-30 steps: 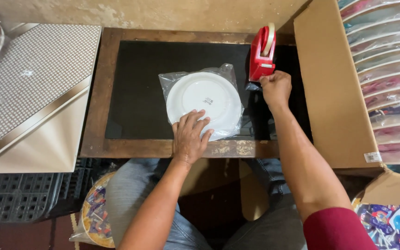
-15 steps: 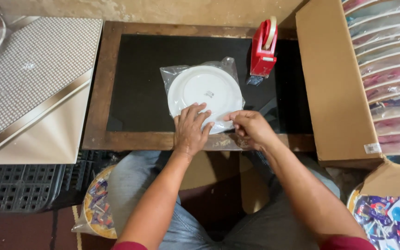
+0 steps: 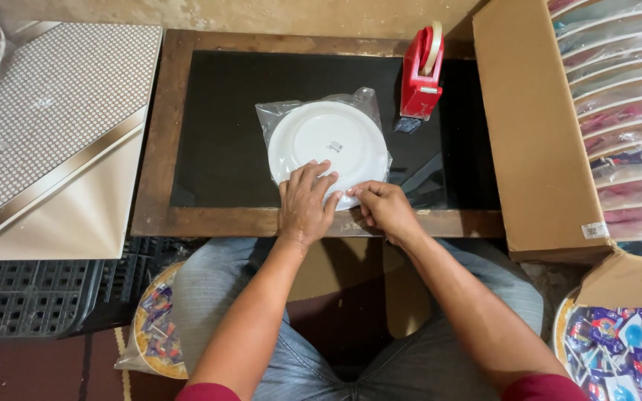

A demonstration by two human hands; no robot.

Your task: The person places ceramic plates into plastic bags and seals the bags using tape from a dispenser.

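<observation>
Grip, left: left hand [image 3: 305, 209] lies flat, fingers spread, pressing the near rim of the round white plate in its clear plastic bag [image 3: 328, 148]; it holds nothing.
Grip, right: right hand [image 3: 382, 209] pinches narrowly at the bag's near edge, just beside the left fingertips; whether tape sits under the fingers I cannot tell.
Change: a second ago the right hand was up at the red tape dispenser [image 3: 420, 73]; now it is down at the bag.
Meaning: probably the folded bag edge is being fastened.
Plate: upside down, centre frame, on the dark wood-framed bench [image 3: 217, 141].
Right of frame: open cardboard box [image 3: 536, 141] of bagged plates.
</observation>
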